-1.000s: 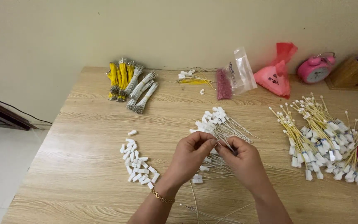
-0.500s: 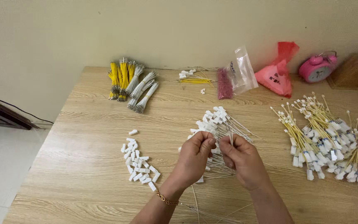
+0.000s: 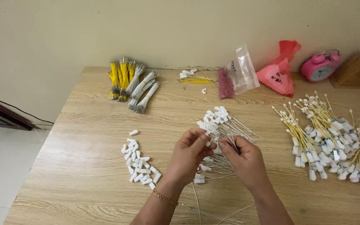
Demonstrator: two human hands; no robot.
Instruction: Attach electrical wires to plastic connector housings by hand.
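1. Biggest risk as I see it: the thin white wires (image 3: 230, 129) fan out loose right behind the hands, so a tug on one could drag its neighbours along and tangle the bunch, or flick the white connectors (image 3: 212, 118) off their ends.
2. Both hands meet at the middle of the counter (image 3: 84, 125). One slip and that tiny piece drops among the stray wires lying toward the near edge, where it'd be a pain to find.
3. The left hand (image 3: 188, 156) has its fingers (image 3: 201, 135) pinched together on something small and white. I honestly can't tell if it's a connector or a wire end.
4. The right hand (image 3: 244, 160) is curled, fingertips closed on the wire ends beside the left thumb.
5. The loose pile of white housings (image 3: 140, 166) sits toward the left edge, well apart from both hands.
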